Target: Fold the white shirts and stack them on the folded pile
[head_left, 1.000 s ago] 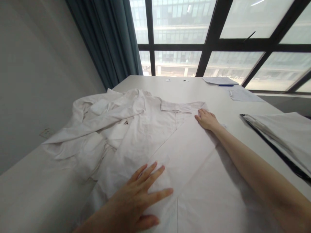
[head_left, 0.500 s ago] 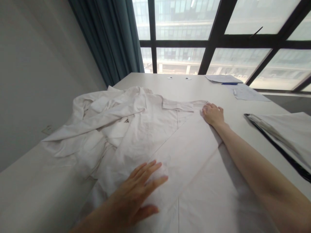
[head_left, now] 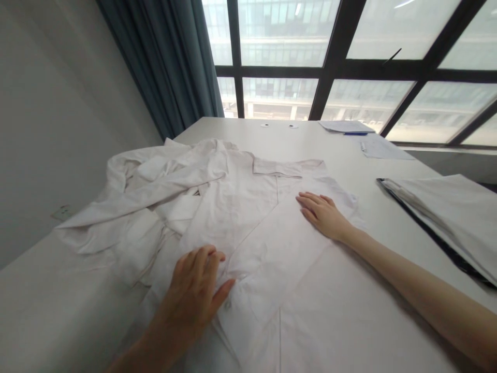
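Observation:
A white coat (head_left: 264,223) lies spread on the white table, its collar band (head_left: 277,168) toward the window and one sleeve (head_left: 143,194) folded out to the left. My left hand (head_left: 192,290) is on the coat's front, its fingers bent into the cloth and the thumb a little apart. Creases gather between thumb and fingertips, just above a small button (head_left: 228,304). Lying flat on the upper right part of the coat is my right hand (head_left: 320,213), with its fingers stretched out and holding nothing.
On the right of the table (head_left: 233,129) lies a stack of white cloth or sheets (head_left: 446,202) with a black edge. Papers (head_left: 384,147) and a blue pen (head_left: 355,133) are at the back right. A blue curtain (head_left: 163,62) and windows stand behind; a wall is at left.
My right hand has come away from the coat's upper right corner, moving left and nearer onto its front. My left hand has shifted left, and its fingers have bent, creasing the cloth.

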`<state>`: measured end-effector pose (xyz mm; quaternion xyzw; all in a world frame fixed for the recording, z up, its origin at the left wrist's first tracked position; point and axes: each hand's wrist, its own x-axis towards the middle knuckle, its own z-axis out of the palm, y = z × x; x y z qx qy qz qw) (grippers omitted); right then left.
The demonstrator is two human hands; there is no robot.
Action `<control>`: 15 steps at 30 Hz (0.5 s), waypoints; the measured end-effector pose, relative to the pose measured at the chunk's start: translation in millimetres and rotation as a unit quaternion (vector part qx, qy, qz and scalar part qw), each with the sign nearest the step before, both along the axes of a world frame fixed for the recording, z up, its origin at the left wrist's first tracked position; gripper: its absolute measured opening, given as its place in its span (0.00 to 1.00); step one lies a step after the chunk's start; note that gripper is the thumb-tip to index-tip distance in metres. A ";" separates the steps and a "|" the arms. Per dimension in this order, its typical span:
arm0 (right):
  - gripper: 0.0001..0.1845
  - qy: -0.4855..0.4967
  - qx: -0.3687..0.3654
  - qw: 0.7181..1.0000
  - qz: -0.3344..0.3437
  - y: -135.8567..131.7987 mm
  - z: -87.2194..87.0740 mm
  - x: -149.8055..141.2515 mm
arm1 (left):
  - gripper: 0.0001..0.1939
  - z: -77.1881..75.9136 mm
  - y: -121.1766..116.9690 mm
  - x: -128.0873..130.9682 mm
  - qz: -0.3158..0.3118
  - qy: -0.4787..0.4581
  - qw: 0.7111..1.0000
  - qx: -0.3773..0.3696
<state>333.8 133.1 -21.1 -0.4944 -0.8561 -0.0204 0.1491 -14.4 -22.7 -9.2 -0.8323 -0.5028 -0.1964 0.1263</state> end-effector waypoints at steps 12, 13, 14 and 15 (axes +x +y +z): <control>0.27 0.003 -0.042 0.996 -0.072 14.0 -2.7 39.1 | 0.09 8.4 4.2 2.6 -0.015 -0.002 1.000 -0.012; 0.27 0.005 -0.041 0.995 -0.088 16.2 -3.6 45.7 | 0.08 7.8 4.2 2.2 -0.013 -0.003 1.000 -0.014; 0.27 0.013 -0.038 0.994 -0.101 18.3 -4.6 51.5 | 0.08 7.1 4.2 1.7 -0.009 -0.005 1.000 -0.017; 0.27 0.030 -0.036 0.993 -0.111 20.5 -5.4 56.3 | 0.08 6.5 4.3 1.2 -0.005 -0.007 1.000 -0.018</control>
